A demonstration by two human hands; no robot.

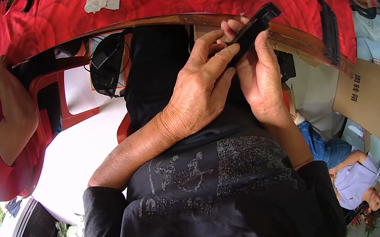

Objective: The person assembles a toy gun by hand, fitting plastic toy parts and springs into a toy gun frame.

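Black long part [254, 28] in the pinch grip of left hand [199, 86] and right hand [260, 78], near red tablecloth [165, 1].

The black part [251, 32] is showing smooth, plastic-like surfaces with a faint sheen. The tablecloth [155, 0] is presenting a printed cloth surface; the table edge [302, 41] is exposing worn wood. The cardboard sheet [365, 102] is displaying a matt paper face. The shirt [176, 230] is presenting matt cloth with a grainy print.
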